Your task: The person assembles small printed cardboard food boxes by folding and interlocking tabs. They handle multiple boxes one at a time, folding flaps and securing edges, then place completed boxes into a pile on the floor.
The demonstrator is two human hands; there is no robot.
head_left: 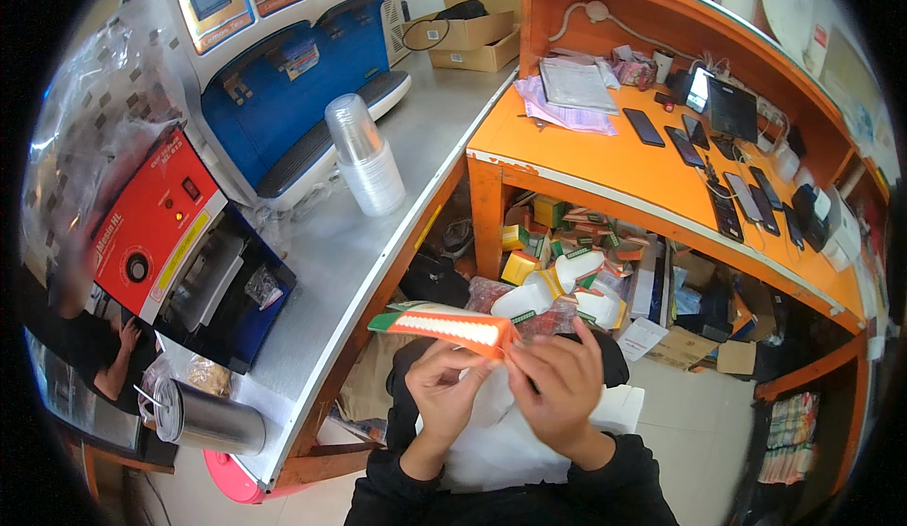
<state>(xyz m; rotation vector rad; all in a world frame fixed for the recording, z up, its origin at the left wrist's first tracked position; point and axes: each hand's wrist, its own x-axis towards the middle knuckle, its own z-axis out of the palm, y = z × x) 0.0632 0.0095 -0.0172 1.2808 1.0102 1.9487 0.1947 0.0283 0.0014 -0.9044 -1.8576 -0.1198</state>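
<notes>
In front of me, above my lap, I hold a printed paper food carton (453,328), orange and green with a white scalloped band. It is narrow and seen edge-on, its green end pointing left. My left hand (444,389) pinches its lower edge near the orange end. The fingers of my right hand (557,384) close on that end, with one finger raised. Part of the end is hidden behind the fingers. Across my lap lies white sheet material (491,431). Beyond my hands, several formed cartons (529,297) with white insides lie in a pile under the orange desk.
A metal counter (312,318) on my left bears a red cup sealer (156,233), stacked clear plastic cups (364,162), a steel tumbler (222,419) and a drink dispenser (274,101). Several phones (642,127) lie on the orange desk (557,157). Another person (104,346) is at far left.
</notes>
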